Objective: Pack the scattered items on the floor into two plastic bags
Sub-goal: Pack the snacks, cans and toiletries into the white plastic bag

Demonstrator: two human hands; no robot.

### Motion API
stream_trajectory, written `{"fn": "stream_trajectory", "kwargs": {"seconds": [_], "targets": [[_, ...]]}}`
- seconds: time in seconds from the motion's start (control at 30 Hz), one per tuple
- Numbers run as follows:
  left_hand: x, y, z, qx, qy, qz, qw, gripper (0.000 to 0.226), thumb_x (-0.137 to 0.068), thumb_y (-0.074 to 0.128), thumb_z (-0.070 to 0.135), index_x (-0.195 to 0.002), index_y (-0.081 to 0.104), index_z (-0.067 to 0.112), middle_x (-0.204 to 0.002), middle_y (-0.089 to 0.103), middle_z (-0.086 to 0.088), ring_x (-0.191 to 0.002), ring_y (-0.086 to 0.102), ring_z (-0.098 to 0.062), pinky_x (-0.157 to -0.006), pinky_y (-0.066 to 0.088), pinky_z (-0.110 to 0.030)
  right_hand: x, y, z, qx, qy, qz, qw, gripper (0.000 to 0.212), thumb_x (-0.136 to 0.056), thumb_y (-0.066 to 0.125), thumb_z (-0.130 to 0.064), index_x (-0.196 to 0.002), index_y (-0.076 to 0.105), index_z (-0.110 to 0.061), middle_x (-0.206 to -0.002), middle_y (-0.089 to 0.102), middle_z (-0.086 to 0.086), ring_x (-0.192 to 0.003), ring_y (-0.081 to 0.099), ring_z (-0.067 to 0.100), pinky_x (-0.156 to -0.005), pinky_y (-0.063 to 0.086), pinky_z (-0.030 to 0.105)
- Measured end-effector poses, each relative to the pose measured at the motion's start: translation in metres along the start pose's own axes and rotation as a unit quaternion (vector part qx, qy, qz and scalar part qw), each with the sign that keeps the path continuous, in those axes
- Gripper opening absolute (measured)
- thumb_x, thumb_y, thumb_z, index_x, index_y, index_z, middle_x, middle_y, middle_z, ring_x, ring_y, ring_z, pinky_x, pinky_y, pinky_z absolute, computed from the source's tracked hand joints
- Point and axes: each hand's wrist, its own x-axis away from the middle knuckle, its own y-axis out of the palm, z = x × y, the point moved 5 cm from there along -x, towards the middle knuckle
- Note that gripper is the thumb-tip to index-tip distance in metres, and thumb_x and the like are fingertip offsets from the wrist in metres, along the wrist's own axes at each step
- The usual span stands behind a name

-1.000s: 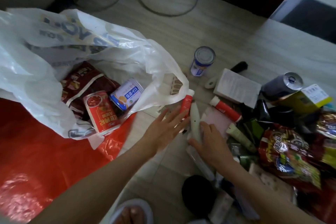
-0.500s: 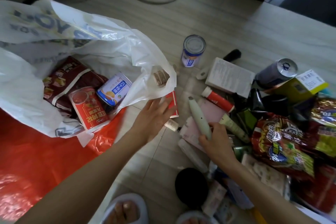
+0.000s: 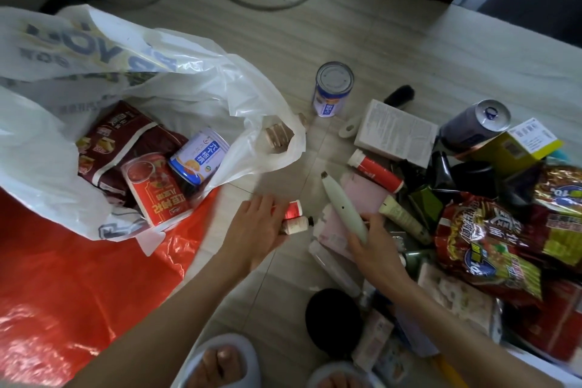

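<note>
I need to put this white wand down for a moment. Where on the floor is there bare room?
Bare tile lies between the white bag, the upright can and the cable, and past the can toward the far wall. The right side, around the snack packet and white box, is crowded.

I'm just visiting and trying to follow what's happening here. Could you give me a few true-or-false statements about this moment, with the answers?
1. The right hand grips a pale pen-shaped device. True.
2. The white plastic bag holds nothing. False: snack packets and a blue-and-white can lie inside.
3. A red plastic bag lies flat under the white one. True.
4. The left hand grips the upright can. False: it holds a small red-and-white item; that can stands apart on the floor.
</note>
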Motion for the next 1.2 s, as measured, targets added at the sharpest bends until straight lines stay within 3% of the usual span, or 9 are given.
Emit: {"fn": "stream_trajectory", "kwargs": {"seconds": [0.1,0.2,0.3,0.43,0.53,0.67,0.73,0.97,1.2], "targets": [[0.011,0.005,-0.001,0.038,-0.035,-0.018,0.999,0.054,-0.046,0.08,0.032,-0.092,0.063,0.01,-0.072,0.058,-0.007,-0.056,0.056,-0.025,-0.046,0.042,-0.027,0.008,-0.001,-0.006,-0.038,-0.004,0.013,0.999,0.034,-0.086,0.052,-0.009,-0.119,0.043,-0.011,-0.104,0.051,0.002,-0.085,0.05,0.015,-0.067,0.038,0.023],[0.019,0.003,0.0,0.07,-0.049,-0.003,0.996,0.033,-0.066,0.048,0.034,-0.085,0.062,0.011,-0.066,0.059,-0.003,-0.052,0.056,-0.024,-0.044,0.041,-0.025,0.021,-0.003,-0.012,-0.081,-0.028,0.036,0.996,0.029,-0.083,0.056,-0.014,-0.11,0.046,-0.014,-0.088,0.051,-0.007,-0.075,0.05,0.01,-0.057,0.037,0.011],[0.026,-0.002,-0.001,0.102,-0.064,-0.002,0.993,0.032,-0.07,0.04,0.033,-0.083,0.061,0.013,-0.062,0.061,-0.002,-0.049,0.057,-0.024,-0.041,0.041,-0.027,0.033,-0.004,-0.022,-0.101,-0.071,0.053,0.991,0.041,-0.064,0.053,-0.046,-0.097,0.049,-0.021,-0.083,0.052,-0.014,-0.073,0.053,0.008,-0.06,0.042,0.018],[0.036,-0.008,-0.001,0.175,-0.098,-0.054,0.978,0.027,-0.084,0.049,0.023,-0.108,0.054,0.011,-0.089,0.064,-0.008,-0.075,0.062,-0.032,-0.06,0.046,-0.036,0.043,0.004,-0.043,-0.087,-0.14,0.025,0.986,0.025,-0.064,0.052,-0.046,-0.087,0.048,-0.036,-0.082,0.057,-0.014,-0.075,0.057,0.001,-0.06,0.046,0.014],[0.051,-0.027,-0.019,0.306,-0.195,-0.042,0.931,0.032,-0.086,0.058,0.026,-0.116,0.047,0.02,-0.094,0.062,0.001,-0.082,0.062,-0.023,-0.068,0.048,-0.033,0.043,0.004,-0.072,-0.09,-0.184,0.001,0.979,0.022,-0.069,0.056,-0.037,-0.089,0.05,-0.036,-0.079,0.058,-0.013,-0.073,0.056,-0.005,-0.06,0.045,0.009],[0.067,-0.071,-0.074,0.517,-0.385,0.063,0.762,0.028,-0.082,0.066,0.019,-0.106,0.053,0.02,-0.088,0.063,0.0,-0.075,0.062,-0.013,-0.064,0.052,-0.027,0.021,0.02,-0.127,-0.141,-0.181,-0.111,0.967,0.012,-0.086,0.057,-0.021,-0.094,0.054,-0.029,-0.073,0.056,-0.003,-0.056,0.048,0.005,-0.05,0.041,0.024],[0.061,-0.084,-0.108,0.527,-0.429,0.113,0.725,0.028,-0.081,0.067,0.022,-0.106,0.057,0.014,-0.091,0.064,-0.004,-0.076,0.062,-0.015,-0.064,0.052,-0.027,-0.003,0.043,-0.157,-0.135,-0.164,-0.132,0.968,0.016,-0.087,0.053,-0.026,-0.101,0.053,-0.018,-0.081,0.059,0.005,-0.06,0.047,0.011,-0.054,0.038,0.03],[-0.002,-0.108,-0.18,0.302,-0.506,0.108,0.801,0.042,-0.088,0.054,0.029,-0.118,0.047,0.0,-0.111,0.058,-0.017,-0.096,0.053,-0.033,-0.072,0.032,-0.031,-0.069,0.103,-0.233,-0.078,-0.132,-0.138,0.979,0.026,-0.09,0.04,-0.014,-0.111,0.053,-0.007,-0.093,0.055,0.013,-0.081,0.049,0.024,-0.065,0.04,0.03],[-0.034,-0.106,-0.183,0.306,-0.464,0.075,0.828,0.046,-0.087,0.055,0.016,-0.129,0.041,0.004,-0.126,0.052,-0.018,-0.118,0.046,-0.032,-0.093,0.035,-0.034,-0.066,0.1,-0.226,-0.169,-0.096,-0.143,0.971,0.044,-0.088,0.043,-0.001,-0.13,0.048,-0.012,-0.116,0.057,0.001,-0.114,0.054,0.028,-0.101,0.043,0.046]]}}
